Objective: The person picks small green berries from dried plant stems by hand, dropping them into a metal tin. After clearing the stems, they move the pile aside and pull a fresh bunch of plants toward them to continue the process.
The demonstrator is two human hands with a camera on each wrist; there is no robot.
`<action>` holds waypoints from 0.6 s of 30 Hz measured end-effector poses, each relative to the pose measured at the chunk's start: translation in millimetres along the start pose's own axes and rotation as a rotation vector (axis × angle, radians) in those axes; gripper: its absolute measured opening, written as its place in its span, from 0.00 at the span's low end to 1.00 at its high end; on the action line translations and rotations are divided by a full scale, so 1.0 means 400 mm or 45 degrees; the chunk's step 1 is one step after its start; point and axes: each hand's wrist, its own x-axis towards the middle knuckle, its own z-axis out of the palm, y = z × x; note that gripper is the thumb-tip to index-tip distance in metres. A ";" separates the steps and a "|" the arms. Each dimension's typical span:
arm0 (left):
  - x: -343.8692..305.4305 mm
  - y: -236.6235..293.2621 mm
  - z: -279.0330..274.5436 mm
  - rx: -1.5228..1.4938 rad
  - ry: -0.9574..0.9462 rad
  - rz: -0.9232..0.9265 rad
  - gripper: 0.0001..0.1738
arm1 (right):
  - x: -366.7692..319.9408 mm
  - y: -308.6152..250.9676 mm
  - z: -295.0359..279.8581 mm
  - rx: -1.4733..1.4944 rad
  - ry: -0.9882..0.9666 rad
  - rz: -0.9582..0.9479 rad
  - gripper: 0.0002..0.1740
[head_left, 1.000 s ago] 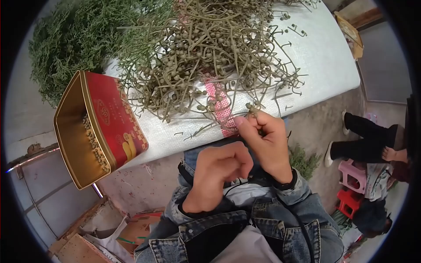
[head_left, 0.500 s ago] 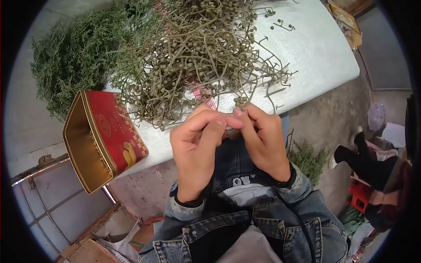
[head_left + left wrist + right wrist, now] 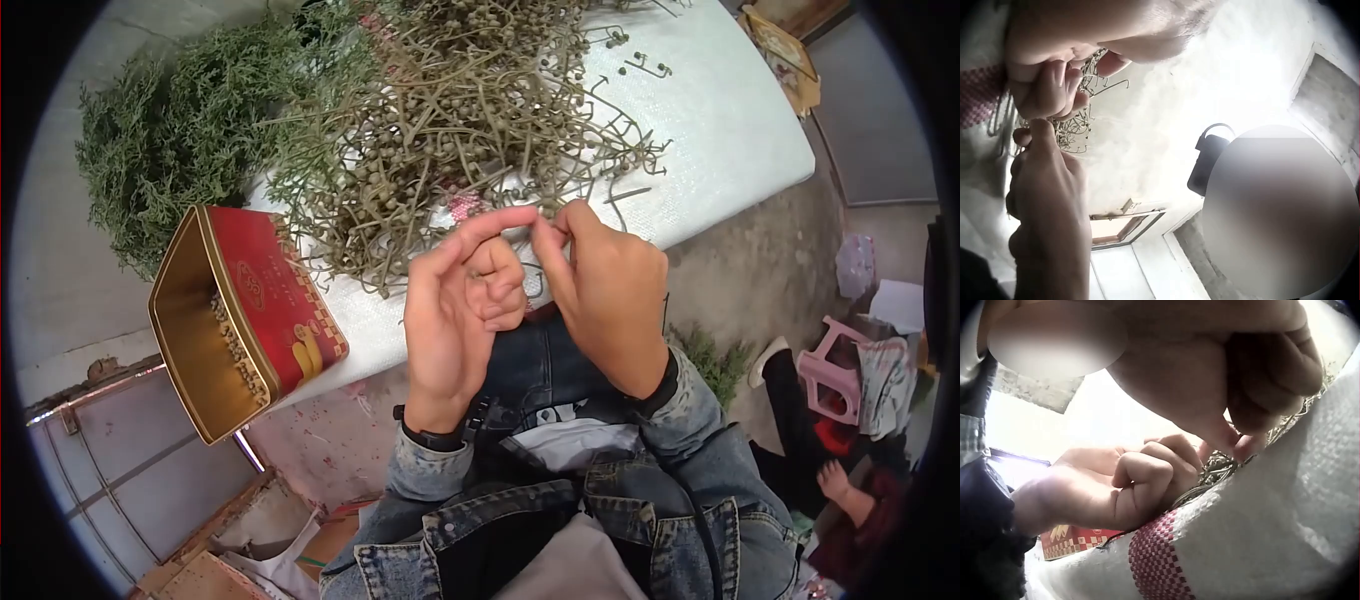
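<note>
In the head view my left hand (image 3: 455,310) is palm up, its index finger stretched to the right hand's fingertips. Its other fingers curl in toward the palm, with nothing visible inside them. My right hand (image 3: 605,295) pinches the tip of a thin dried stem between thumb and index finger; the fingers mostly hide it. Both hands meet over the near edge of a white woven sack (image 3: 720,140). Just beyond them lies a heap of dried stems with small round seed pods (image 3: 430,150). The right wrist view shows the right thumb and index tips (image 3: 1235,445) together beside the heap.
To the left, a red tin box (image 3: 270,290) lies on its side, opening outward, with small round pods (image 3: 235,350) inside. Green leafy sprigs (image 3: 170,150) are piled at the back left. A pink stool (image 3: 830,370) and a seated person (image 3: 850,500) are at the right.
The left hand has risen from near the lap to the right hand's fingertips, and its index finger has straightened. The right hand has moved slightly up, and its pods no longer show above the fingers.
</note>
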 end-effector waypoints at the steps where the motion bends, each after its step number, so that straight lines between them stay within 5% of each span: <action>1: 0.001 -0.002 0.003 -0.003 0.043 -0.004 0.31 | 0.002 -0.001 0.004 -0.056 -0.017 -0.011 0.15; 7: 0.008 0.008 -0.003 -0.074 0.050 -0.020 0.27 | -0.006 -0.001 -0.009 0.208 -0.148 -0.051 0.11; 14: 0.018 -0.023 0.066 0.657 0.252 0.027 0.13 | -0.060 0.015 -0.036 0.330 -0.100 -0.229 0.07; 18: 0.020 0.008 0.013 0.319 0.036 -0.259 0.14 | -0.074 0.032 -0.048 0.413 -0.102 -0.218 0.06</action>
